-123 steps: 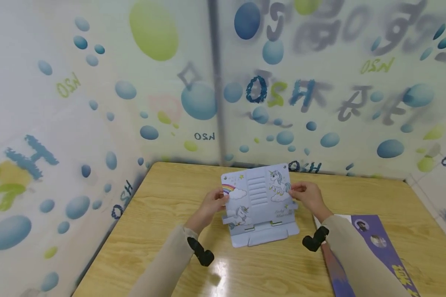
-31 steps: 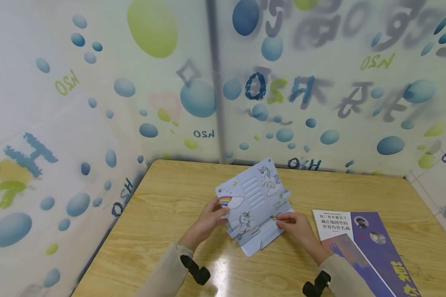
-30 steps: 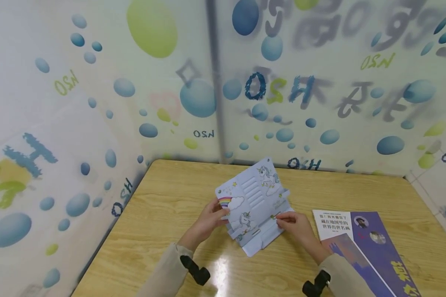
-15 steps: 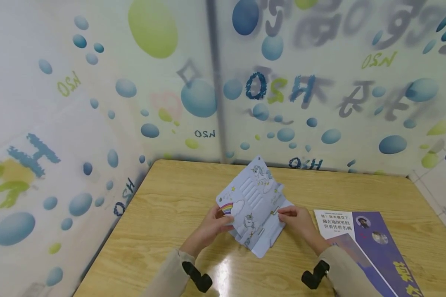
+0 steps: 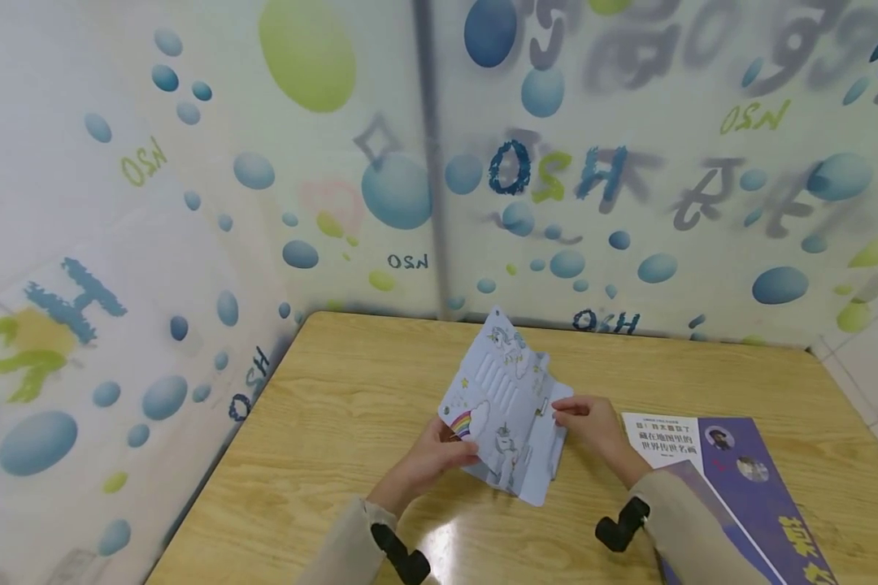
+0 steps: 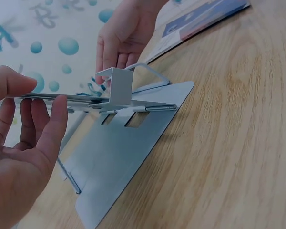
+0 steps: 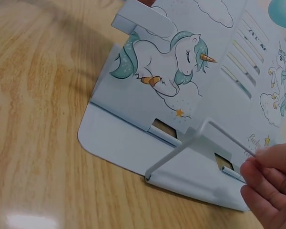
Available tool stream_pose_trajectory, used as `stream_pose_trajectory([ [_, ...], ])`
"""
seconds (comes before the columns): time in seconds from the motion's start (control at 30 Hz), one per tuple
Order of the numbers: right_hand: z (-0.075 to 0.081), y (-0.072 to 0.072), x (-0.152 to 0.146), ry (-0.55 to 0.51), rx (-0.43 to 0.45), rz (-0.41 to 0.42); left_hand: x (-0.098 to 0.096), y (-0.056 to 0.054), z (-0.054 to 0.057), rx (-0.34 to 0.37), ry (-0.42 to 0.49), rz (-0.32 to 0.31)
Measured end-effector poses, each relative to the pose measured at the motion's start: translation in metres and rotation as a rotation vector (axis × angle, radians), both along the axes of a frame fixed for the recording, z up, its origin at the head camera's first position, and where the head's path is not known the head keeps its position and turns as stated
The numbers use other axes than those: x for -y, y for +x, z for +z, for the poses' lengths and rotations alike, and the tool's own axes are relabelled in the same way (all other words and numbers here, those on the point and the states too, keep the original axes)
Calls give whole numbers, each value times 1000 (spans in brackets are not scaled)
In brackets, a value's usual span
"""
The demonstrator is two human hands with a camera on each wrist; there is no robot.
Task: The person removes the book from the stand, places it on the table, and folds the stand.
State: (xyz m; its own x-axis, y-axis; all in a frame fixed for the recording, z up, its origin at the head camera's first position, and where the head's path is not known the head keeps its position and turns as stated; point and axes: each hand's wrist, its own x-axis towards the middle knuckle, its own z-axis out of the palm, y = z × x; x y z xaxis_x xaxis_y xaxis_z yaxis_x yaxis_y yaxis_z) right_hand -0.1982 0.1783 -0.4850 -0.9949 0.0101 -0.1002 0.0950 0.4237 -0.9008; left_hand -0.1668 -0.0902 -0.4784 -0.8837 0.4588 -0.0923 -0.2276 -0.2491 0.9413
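A pale blue metal book stand (image 5: pixel 493 398) with unicorns, a rainbow and a slotted middle strip stands turned on the wooden table. My left hand (image 5: pixel 428 463) holds the left edge of its back panel, thumb on the printed face. In the left wrist view, the left fingers (image 6: pixel 55 126) grip that panel's edge above the flat base plate (image 6: pixel 119 157). Thumb and fingers of my right hand (image 5: pixel 593 426) pinch a bent wire holder (image 7: pixel 231 137) at the front lip. The right wrist view shows the wire raised off the lip (image 7: pixel 195 183).
Purple and white books (image 5: pixel 761 479) lie overlapping at the table's right, partly under the right forearm. Behind the table (image 5: pixel 336 390) stand walls with blue and green drop prints (image 5: pixel 395 191). A black strap camera (image 5: pixel 622 524) sits on each wrist.
The book stand has turned further counter-clockwise, its right side swinging away. My right hand has gone from the panel's right edge down to the wire at the lip; the left keeps its hold.
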Motion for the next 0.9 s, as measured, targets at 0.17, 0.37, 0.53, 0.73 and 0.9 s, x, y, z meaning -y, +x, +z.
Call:
stream_pose_trajectory([
  [0.17, 2, -5, -1, 12, 7, 4, -6, 3, 0, -7, 7, -27],
  [0.37, 4, -9, -2, 3, 23, 25, -14, 9, 3, -4, 19, -17],
  [0.53, 6, -14, 0, 48, 34, 29, -21, 14, 7, 29, 18, 16],
  [0.73, 8, -17, 2, 85, 32, 24, -28, 19, 9, 65, 52, 29],
  [0.9, 10, -19, 2, 88, 24, 42, -30, 20, 9, 62, 58, 22],
])
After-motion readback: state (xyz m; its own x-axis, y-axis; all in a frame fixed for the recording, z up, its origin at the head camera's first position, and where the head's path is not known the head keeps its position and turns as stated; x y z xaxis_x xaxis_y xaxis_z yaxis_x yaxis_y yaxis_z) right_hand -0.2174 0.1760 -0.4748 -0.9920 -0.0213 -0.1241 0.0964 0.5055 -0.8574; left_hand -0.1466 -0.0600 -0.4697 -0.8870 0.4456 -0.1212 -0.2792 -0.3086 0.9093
